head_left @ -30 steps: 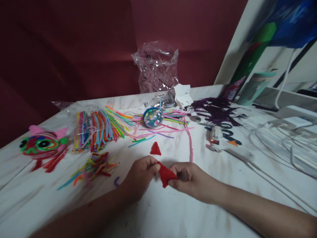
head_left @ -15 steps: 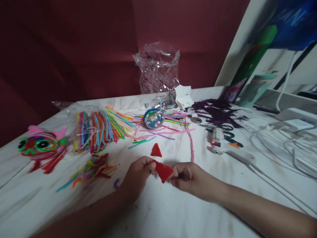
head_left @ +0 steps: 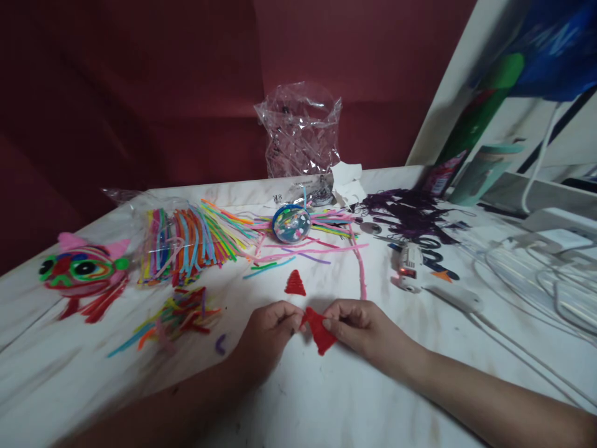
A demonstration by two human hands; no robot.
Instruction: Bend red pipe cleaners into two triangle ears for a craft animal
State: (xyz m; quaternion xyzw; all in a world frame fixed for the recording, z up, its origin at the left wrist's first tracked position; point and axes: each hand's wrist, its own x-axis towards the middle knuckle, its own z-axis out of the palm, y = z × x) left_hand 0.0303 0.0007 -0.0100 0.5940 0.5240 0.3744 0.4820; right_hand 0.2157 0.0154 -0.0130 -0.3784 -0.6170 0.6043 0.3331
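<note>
A red fuzzy triangle [head_left: 319, 331], which looks made of pipe cleaner, is held above the table between both hands. My left hand [head_left: 275, 330] pinches its narrow upper-left corner. At its right edge my right hand [head_left: 361, 326] grips it between thumb and fingers. A second red triangle [head_left: 295, 283] lies flat on the table just beyond the hands. To the left is a heap of short coloured pipe cleaner pieces [head_left: 181, 320], and a small curved purple piece [head_left: 221, 344] rests near my left wrist.
A bag of pipe cleaners [head_left: 186, 242] and a colourful animal-like figure [head_left: 84, 270] sit left. Behind the hands stands a round clear container [head_left: 291, 224]. On the right are a hot glue gun [head_left: 410, 267] with its cord, purple strands [head_left: 405, 208] and a green cup [head_left: 487, 171].
The held red triangle has turned and shifted slightly right. My left hand has moved right to its corner, and my right hand's thumb now lies over its edge.
</note>
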